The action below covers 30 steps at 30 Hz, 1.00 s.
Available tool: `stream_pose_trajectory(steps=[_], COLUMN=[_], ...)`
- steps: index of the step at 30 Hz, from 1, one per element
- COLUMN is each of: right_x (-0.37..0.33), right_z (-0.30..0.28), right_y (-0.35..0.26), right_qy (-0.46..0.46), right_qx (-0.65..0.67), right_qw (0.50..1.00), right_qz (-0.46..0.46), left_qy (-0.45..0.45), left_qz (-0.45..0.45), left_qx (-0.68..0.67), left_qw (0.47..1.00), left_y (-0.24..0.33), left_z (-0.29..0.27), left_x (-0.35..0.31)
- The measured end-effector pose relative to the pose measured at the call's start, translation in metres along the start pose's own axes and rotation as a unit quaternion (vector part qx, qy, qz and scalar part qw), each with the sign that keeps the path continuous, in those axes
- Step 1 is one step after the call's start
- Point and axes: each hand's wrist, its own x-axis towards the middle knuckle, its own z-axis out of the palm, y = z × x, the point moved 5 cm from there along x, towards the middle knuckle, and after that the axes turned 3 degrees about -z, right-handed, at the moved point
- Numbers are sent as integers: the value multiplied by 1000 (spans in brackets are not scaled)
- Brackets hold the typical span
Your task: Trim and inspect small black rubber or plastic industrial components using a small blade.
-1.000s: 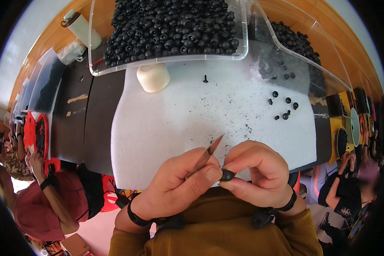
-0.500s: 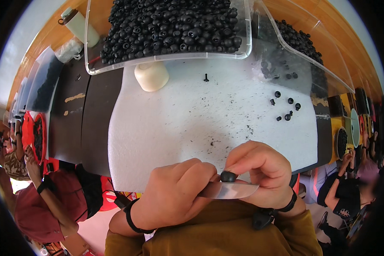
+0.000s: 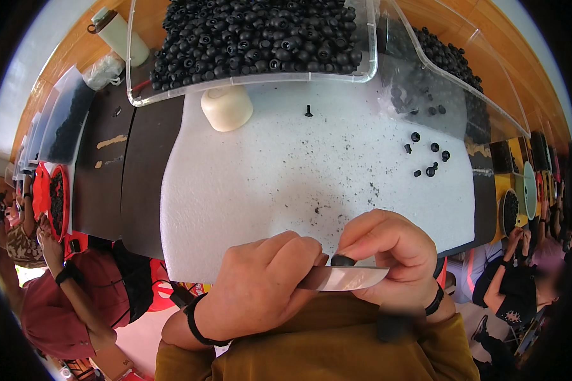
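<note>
Where the right grip point(image 3: 394, 259) pinches, one black piece point(image 3: 342, 260) sits.

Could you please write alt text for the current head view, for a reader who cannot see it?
A person's left hand holds a knife close to a small rounded black part in the right hand, at the near edge of a white mat. Beyond, a clear bin is heaped with black pieces.

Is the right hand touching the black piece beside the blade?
Touching. The head view shows the right hand with a fingertip against the black piece.
</note>
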Motion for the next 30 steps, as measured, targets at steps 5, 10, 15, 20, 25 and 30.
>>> stream_pose_trajectory(steps=[5,10,15,20,25,30], right_x=[-1,-6,1,9,25,50], right_z=[0,7,4,-21,-54,-121], right_y=[-1,0,-13,-24,-55,-98], right_qy=[-2,-6,-52,3,75,285], right_qx=[-13,29,-15,-63,-230,-608], right_qw=[1000,1000,998,997,963,730], right_qz=[-4,-12,-33,-35,-121,-129], left_qy=[27,25,37,47,18,16], left_qz=[-3,-33,-139,-179,-255,-231], left_qx=[-16,-22,-93,-161,-233,-288], left_qw=[1000,999,985,969,938,929], left_y=[1,-6,-25,-24,-38,-41], left_z=[1,5,4,1,4,10], left_x=[0,0,1,5,-10,-8])
